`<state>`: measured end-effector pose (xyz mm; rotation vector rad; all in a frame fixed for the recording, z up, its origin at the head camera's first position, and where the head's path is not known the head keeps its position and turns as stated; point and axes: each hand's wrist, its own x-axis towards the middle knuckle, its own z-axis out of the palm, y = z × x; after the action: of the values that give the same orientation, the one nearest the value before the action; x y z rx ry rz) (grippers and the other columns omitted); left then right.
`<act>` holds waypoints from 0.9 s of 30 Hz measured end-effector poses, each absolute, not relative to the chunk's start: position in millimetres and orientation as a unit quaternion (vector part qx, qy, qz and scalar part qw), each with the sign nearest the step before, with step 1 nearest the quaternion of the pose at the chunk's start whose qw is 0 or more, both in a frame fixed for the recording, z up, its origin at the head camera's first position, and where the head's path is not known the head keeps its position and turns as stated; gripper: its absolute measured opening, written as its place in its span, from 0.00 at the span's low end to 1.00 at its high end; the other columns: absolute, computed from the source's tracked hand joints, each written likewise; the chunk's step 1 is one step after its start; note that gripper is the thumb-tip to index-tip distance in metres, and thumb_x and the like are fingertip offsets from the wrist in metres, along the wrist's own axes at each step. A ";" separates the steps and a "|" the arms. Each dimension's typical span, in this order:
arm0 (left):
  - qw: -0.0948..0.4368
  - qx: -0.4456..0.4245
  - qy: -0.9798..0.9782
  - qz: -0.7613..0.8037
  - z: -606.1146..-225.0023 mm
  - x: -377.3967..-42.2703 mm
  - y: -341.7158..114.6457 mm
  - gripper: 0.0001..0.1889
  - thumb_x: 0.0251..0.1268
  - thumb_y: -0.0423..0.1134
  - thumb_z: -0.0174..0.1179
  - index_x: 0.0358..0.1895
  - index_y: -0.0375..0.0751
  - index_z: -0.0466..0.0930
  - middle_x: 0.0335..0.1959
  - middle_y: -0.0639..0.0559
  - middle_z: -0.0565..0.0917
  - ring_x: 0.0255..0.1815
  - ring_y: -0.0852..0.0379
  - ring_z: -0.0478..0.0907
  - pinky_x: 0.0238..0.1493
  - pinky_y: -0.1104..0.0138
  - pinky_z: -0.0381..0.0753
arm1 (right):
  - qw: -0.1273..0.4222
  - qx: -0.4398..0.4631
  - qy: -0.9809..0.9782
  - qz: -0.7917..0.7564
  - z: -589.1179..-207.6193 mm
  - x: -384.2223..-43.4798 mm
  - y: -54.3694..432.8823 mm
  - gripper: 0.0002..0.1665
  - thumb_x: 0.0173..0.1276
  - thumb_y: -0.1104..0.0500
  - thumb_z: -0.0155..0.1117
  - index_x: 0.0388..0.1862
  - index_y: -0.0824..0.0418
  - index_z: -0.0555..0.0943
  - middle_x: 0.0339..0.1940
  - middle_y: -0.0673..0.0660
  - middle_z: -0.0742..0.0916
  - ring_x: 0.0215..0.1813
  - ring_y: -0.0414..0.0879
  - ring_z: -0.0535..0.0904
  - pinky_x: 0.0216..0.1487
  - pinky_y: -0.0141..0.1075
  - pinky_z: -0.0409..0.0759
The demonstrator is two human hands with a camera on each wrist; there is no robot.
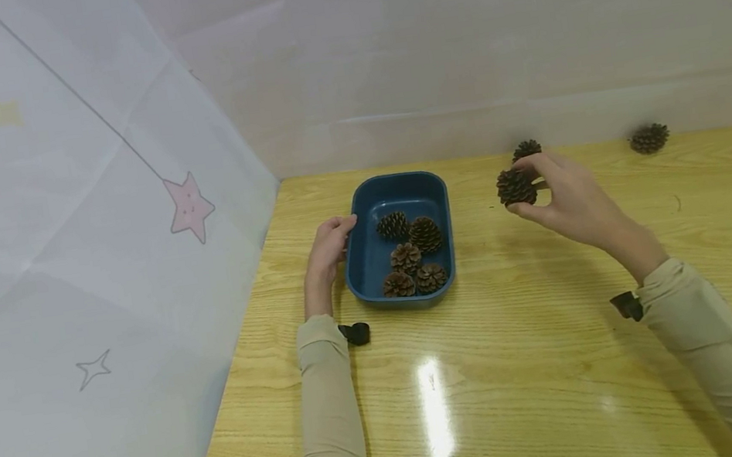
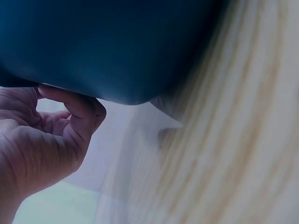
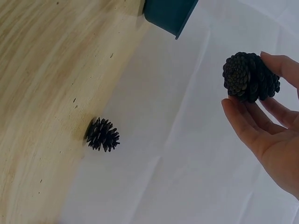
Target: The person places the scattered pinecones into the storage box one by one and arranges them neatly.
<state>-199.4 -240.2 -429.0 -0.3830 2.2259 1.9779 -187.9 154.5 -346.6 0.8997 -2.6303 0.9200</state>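
Pale cloth sheets (image 1: 451, 37) stand behind and left of a wood-grained table (image 1: 514, 379) in the head view, the left one bearing a printed pink star (image 1: 191, 208). On the table, a blue tray (image 1: 370, 259) has its long axis running away from the person; five pine cones (image 1: 425, 235) lie inside. The left hand (image 1: 329, 245) grips its left rim. Right of the tray, the right hand (image 1: 568, 196) pinches another cone (image 1: 516, 187) between thumb and fingers. A loose cone (image 1: 526, 149) sits just beyond it, and a second loose one (image 1: 649, 138) farther right, near the back sheet.

Left wrist view: bent fingers rest against the tray's outer side, below the dark blue wall.

Right wrist view: the held cone's long axis runs roughly across the picture, its rounded, tightly scaled end pointing left, away from the palm; a loose cone lies near the sheet, and a corner of the tray shows at the top.
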 end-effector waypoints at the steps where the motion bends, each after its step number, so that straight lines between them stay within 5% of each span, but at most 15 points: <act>1: 0.068 -0.127 0.739 0.658 -429.5 -199.4 -239.9 0.24 0.81 0.49 0.56 0.58 0.27 0.77 0.28 0.52 0.75 0.24 0.60 0.71 0.26 0.69 0.71 | 0.111 0.306 -0.893 0.311 -346.8 -187.7 153.7 0.32 0.66 0.63 0.77 0.65 0.72 0.74 0.57 0.72 0.81 0.54 0.68 0.80 0.53 0.61 0.77; 27: 0.065 -0.118 0.742 0.657 -430.4 -198.8 -239.2 0.24 0.82 0.49 0.56 0.57 0.27 0.78 0.26 0.53 0.73 0.22 0.61 0.68 0.25 0.69 0.70 | 0.114 0.294 -0.881 0.354 -348.1 -188.5 134.4 0.31 0.63 0.67 0.77 0.62 0.73 0.75 0.54 0.71 0.83 0.54 0.65 0.81 0.54 0.57 0.80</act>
<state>-198.8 -239.2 -430.4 -0.3547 2.2389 1.9835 -188.5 134.4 -348.1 0.8634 -2.5820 1.0368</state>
